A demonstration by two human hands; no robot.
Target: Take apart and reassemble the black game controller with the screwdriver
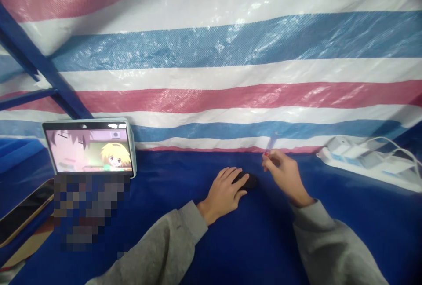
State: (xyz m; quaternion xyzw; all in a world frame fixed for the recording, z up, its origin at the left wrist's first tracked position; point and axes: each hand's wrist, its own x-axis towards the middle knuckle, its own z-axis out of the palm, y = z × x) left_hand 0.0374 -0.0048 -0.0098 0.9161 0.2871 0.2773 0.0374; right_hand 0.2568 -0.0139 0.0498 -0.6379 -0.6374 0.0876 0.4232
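Observation:
My left hand [226, 192] lies palm down on the blue table cover, its fingers resting on a small dark oval object [248, 180]. Just to the right, my right hand [286, 174] is raised a little and pinches a thin, pale, stick-like tool [271, 144] that points up toward the striped tarp. What the tool is I cannot make out; it is blurred. Both arms wear grey sleeves.
A tablet [90, 149] playing a cartoon leans against the tarp at the left. A phone [23, 212] lies at the left edge. A white power strip [365, 162] with plugs and cables sits at the right. A red, white and blue striped tarp [211, 56] forms the back wall.

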